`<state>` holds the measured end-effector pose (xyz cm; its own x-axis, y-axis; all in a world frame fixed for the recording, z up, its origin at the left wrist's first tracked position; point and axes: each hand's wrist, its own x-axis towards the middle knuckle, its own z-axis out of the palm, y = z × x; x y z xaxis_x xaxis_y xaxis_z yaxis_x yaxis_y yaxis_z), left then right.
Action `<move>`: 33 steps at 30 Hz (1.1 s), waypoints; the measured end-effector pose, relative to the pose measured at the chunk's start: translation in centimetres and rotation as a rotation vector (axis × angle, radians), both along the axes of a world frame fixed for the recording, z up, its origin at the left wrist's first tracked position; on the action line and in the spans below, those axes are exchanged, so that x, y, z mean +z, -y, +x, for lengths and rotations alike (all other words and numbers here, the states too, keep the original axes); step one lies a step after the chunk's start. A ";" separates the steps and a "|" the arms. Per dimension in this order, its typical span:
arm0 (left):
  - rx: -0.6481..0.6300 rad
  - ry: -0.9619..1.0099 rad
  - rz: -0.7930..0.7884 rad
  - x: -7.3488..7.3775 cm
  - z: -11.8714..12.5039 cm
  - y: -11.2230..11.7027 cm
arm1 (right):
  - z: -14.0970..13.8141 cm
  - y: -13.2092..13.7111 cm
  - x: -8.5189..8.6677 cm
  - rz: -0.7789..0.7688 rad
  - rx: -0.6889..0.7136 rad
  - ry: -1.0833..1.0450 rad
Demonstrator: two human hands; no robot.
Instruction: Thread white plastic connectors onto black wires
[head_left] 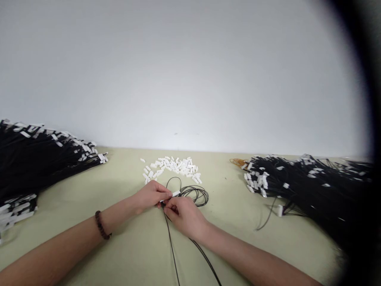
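Observation:
My left hand pinches a small white connector between thumb and fingertips. My right hand is closed just below it, gripping the end of a thin black cable that meets the connector. The cable loops in a coil behind my hands and its two strands run toward me off the bottom edge. A loose heap of small white connectors lies on the table just beyond my hands. A dark bead bracelet sits on my left wrist.
A big pile of black cables with white connectors lies far left on the pale green table. Another large pile of black cables fills the right. Orange rubber bands lie beside it. A white wall rises behind.

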<state>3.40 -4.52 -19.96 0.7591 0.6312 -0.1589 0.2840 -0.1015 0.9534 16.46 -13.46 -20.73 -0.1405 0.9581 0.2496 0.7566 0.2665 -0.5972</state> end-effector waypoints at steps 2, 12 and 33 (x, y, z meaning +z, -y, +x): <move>0.010 -0.001 -0.016 0.1 0.0 -0.1 | 0.0 0.1 0.2 -0.021 0.006 -0.014; 0.086 0.033 -0.183 0.2 -0.2 -0.8 | 2.2 1.5 6.8 -0.541 0.099 -0.789; 0.171 0.148 -0.227 -0.7 -0.3 -1.2 | 11.2 -1.2 10.6 0.470 -0.217 -1.168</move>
